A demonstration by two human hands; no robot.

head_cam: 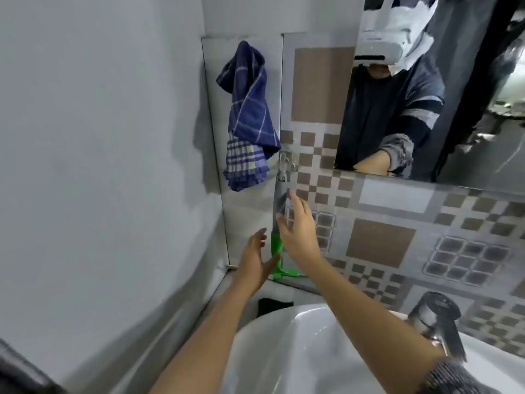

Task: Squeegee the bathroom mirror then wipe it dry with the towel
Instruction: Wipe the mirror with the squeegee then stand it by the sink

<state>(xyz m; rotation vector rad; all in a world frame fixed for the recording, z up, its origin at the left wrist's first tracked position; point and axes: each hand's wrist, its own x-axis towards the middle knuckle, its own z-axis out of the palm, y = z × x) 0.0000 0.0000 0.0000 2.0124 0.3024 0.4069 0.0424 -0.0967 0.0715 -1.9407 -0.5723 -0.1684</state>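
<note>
The squeegee [279,223] hangs from a small metal hook [284,163] on the tiled wall, with a smooth grey handle, a bright green plastic neck, and its blade at the bottom just above the ledge. My right hand [298,231] is in front of the grey handle with the fingers open and a little spread; they seem to touch the handle, but I cannot tell if they grip it. My left hand [255,260] is lower, beside the green part, open with fingers loosely apart and holding nothing. The towel [247,115] is soft cloth in dark blue with pale checks, and it hangs bunched on the wall to the left of the hook. The mirror [431,89] is a flat glass up at the right, its lower edge above the patterned brown and grey tiles. Under my arms is the glossy white sink [284,351] with a chrome tap [437,317]. At left the plain grey wall stands close.
</note>
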